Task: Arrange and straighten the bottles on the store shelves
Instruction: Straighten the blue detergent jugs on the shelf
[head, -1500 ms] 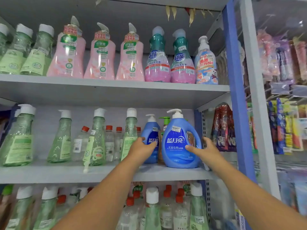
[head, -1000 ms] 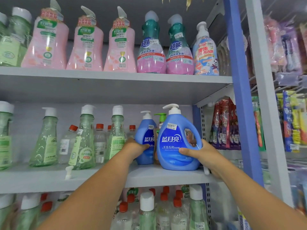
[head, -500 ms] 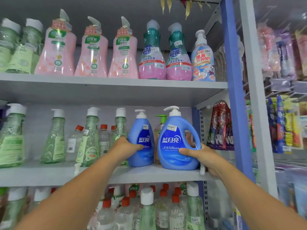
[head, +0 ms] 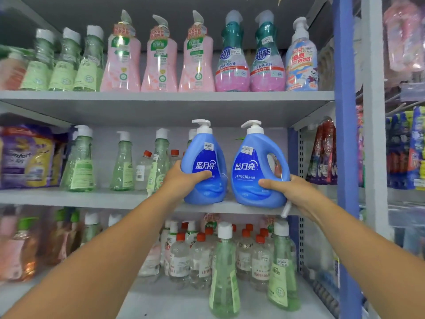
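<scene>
Standing side by side at the front edge of the middle shelf (head: 92, 199): two blue bottles. Left hand (head: 184, 178) clasps the left bottle (head: 203, 162), right hand (head: 292, 189) the right bottle (head: 255, 166). Risk — a forward tug tips either off the lip.

Grey shelf (head: 92, 199) bears blue bottles (head: 204, 164), green bottles (head: 122, 166)
</scene>
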The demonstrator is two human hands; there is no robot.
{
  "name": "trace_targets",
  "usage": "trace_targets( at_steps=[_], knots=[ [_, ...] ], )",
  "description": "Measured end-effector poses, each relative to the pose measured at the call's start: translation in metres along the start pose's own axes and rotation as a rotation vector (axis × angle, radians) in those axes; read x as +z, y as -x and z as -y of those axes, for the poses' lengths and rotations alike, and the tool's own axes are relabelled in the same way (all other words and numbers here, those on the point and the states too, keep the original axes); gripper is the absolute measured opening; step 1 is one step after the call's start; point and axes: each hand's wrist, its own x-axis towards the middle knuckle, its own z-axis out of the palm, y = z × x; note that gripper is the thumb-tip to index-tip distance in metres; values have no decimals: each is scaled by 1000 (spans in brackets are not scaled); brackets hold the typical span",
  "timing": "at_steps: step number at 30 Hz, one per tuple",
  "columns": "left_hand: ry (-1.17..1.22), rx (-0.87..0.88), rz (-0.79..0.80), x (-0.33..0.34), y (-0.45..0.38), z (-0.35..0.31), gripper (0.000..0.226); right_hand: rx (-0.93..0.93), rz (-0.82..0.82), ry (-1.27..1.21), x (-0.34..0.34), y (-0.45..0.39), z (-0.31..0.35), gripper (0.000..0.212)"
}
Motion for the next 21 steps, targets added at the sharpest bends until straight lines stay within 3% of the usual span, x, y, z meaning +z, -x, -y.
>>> trace_targets(
  at_steps=[3,6,12,15,18,21],
  knots=[
    [2,36,-31,-28,36,-14,64,-56,-30,-41,23,14,5,40],
    [12,57,-130,-63,78,-17,67,-121,-35,-125,52,34,9,31],
    [41,-28,-330,-156,172,16,76,-136,167,-255,143,85,-3,39],
    [-16,-70,-430,-213,217,34,69,-88,292,-285,202,117,-24,37],
    [-84,-124,-546,-277,258,52,84,-9,383,-325,270,150,-43,32],
    [-122,-165,-630,-347,295,66,88,58,462,-371,345,179,-54,44]
  ],
)
